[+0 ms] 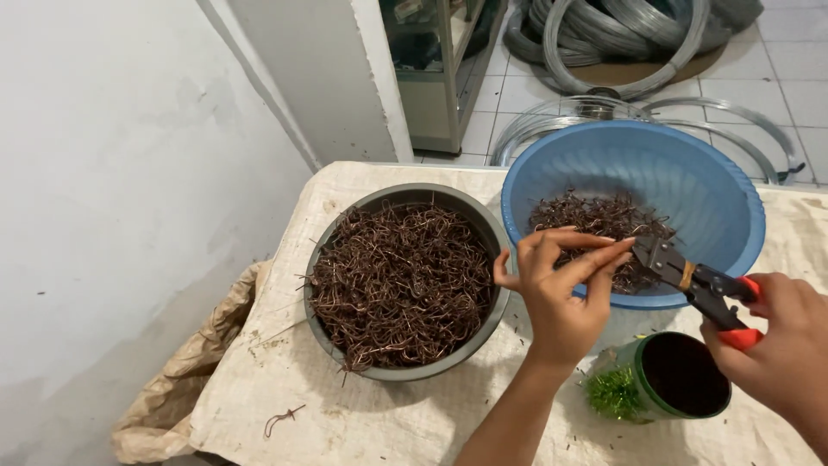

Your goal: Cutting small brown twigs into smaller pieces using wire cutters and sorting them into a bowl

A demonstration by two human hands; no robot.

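Right hand (780, 332) clamped on the pliers' (700, 283) red handles; left hand (565, 280) pinching something too small to tell at the nose, over the blue bowl's (733, 185) near rim. Could nip a fingertip (pads right beside the nose), or send a cut piece past the bowl toward the green cup (681, 375) or grey bowl (412, 197).

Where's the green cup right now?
In the head view, the green cup lies tipped on its side at the lower right of the cloth-covered table, just below the blue bowl and under the right hand holding the pliers.
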